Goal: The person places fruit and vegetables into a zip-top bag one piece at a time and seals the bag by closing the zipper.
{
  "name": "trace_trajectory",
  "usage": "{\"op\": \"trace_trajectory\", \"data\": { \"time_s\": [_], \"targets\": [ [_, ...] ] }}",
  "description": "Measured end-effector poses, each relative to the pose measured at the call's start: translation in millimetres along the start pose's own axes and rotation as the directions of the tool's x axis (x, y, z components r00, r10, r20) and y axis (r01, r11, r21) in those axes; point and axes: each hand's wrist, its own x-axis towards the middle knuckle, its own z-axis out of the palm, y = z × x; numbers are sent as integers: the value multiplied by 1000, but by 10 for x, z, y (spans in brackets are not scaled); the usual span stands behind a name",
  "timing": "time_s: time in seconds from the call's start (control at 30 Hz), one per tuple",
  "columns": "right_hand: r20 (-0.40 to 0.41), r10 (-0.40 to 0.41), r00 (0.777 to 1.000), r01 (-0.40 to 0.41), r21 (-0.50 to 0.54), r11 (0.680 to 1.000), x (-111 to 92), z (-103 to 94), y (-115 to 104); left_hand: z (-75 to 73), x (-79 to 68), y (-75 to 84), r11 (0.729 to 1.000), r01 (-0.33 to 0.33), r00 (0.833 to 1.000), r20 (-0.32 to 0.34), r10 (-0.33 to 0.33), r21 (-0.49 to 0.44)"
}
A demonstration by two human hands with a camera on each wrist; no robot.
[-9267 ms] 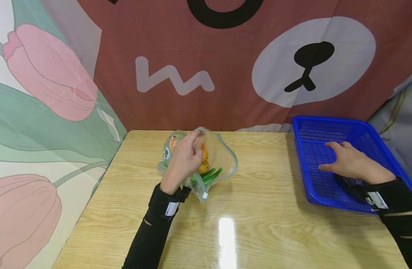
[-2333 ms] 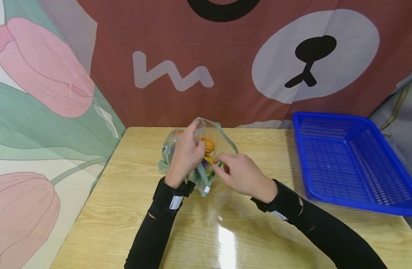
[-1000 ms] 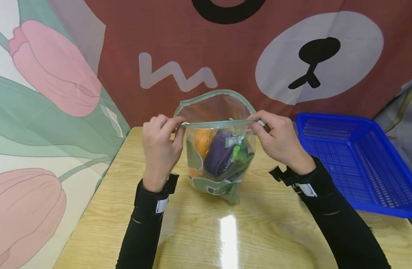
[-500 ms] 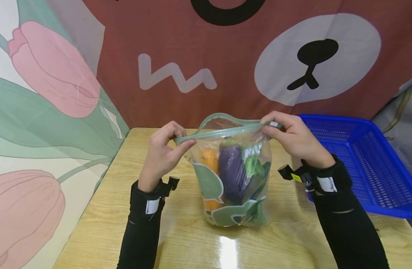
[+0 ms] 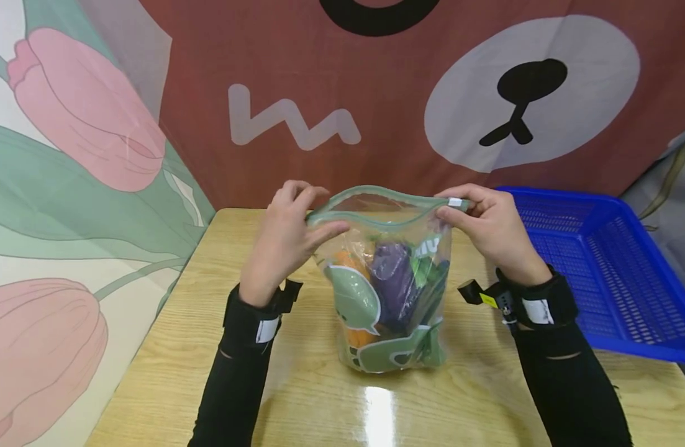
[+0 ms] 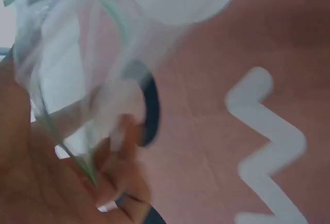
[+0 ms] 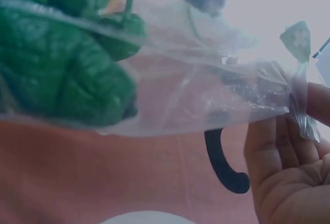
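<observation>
A clear zip bag (image 5: 392, 298) with green print stands upright on the table, its mouth parted. Through its film show a purple eggplant (image 5: 395, 282), an orange vegetable (image 5: 350, 267) and green vegetables (image 7: 67, 69). My right hand (image 5: 490, 226) pinches the mouth's right corner beside the white slider (image 5: 455, 202). At the left corner my left hand (image 5: 281, 239) has thumb and fingers spread apart, the thumb in front of the rim and the fingers behind it. The left wrist view shows the green zip edge (image 6: 69, 152) lying against that hand, its fingers blurred.
A blue plastic basket (image 5: 585, 214) stands at the right of the wooden table (image 5: 208, 335), partly behind my right arm. A brown printed cloth (image 5: 387, 118) hangs at the table's far edge, and a tulip cloth (image 5: 90, 124) at the left.
Earlier the bag lay at the far left-middle; it was lifted upright and brought nearer. Over the last half second my left fingers spread off the rim and the mouth widened. The right grip stays.
</observation>
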Motion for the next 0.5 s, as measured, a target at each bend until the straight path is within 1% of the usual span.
{"op": "trace_trajectory", "data": {
  "time_s": [0.1,0.17,0.2,0.27,0.33,0.4,0.43,0.47,0.5],
  "targets": [
    [21,-17,1000,17,-16,1000,-6,29,-19,38,88,192,993,-75,995,74,69,87],
    [20,-21,1000,22,-20,1000,-10,47,-35,76,138,336,983,-145,983,133,130,110],
    [16,-24,1000,25,-25,999,-13,56,-44,94,161,407,978,-178,973,168,159,108],
    [3,-36,999,36,-36,999,-19,76,-60,113,195,542,968,-239,948,235,214,82],
    [-19,-48,999,47,-54,997,-18,95,-73,114,228,664,958,-280,923,290,252,58],
    [-37,-62,997,59,-73,996,-14,113,-81,97,261,780,957,-287,905,343,253,50],
    [-47,-68,997,64,-78,995,-9,122,-79,85,272,833,956,-286,898,363,247,57],
    [-56,-73,996,69,-85,994,-5,132,-82,75,281,884,956,-284,894,379,239,67],
    [-64,-79,995,72,-95,993,0,144,-85,69,289,932,957,-282,895,380,235,73]
  ]
}}
